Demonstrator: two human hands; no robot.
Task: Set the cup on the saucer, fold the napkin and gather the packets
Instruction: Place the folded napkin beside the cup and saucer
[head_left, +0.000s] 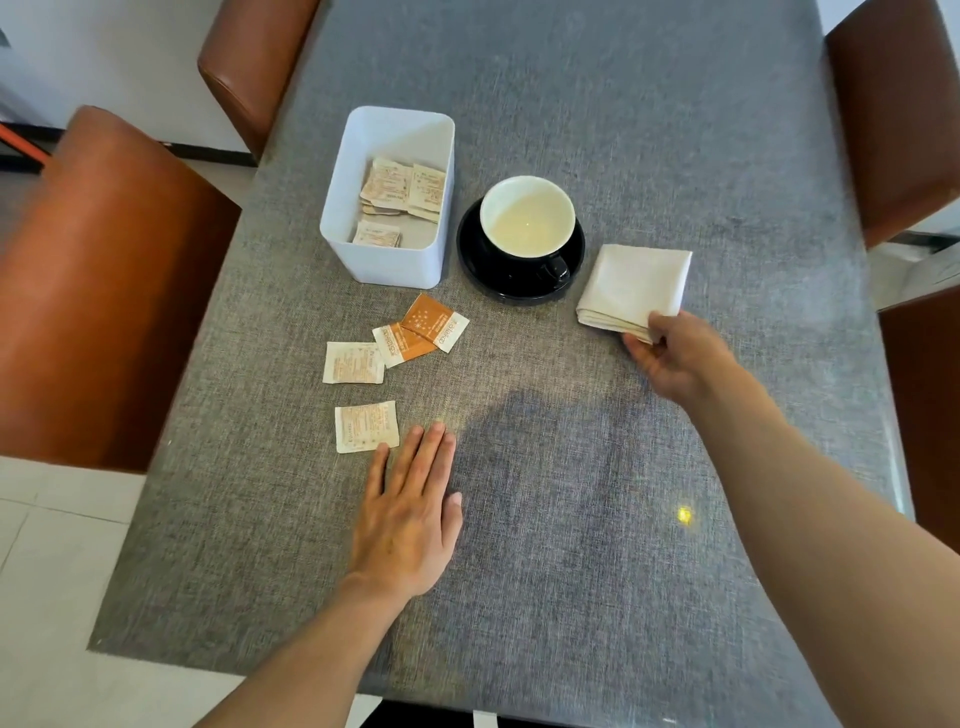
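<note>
A black cup (527, 221) with a cream inside stands on the black saucer (475, 260) in the middle of the table. To its right lies the folded white napkin (636, 283); my right hand (675, 356) pinches its near corner. Several loose packets lie left of centre: two orange ones (431, 319) overlapping, a white one (353, 362) beside them, and another white packet (366, 426) nearer me. My left hand (408, 512) lies flat on the table, fingers together, its fingertips just touching that near packet. A white bin (387, 260) left of the saucer holds several packets.
The grey cloth-covered table (571, 545) reaches to the near edge. Brown leather chairs stand at the left (104, 291), back left (249, 62) and right (893, 114). White floor tiles show at the lower left.
</note>
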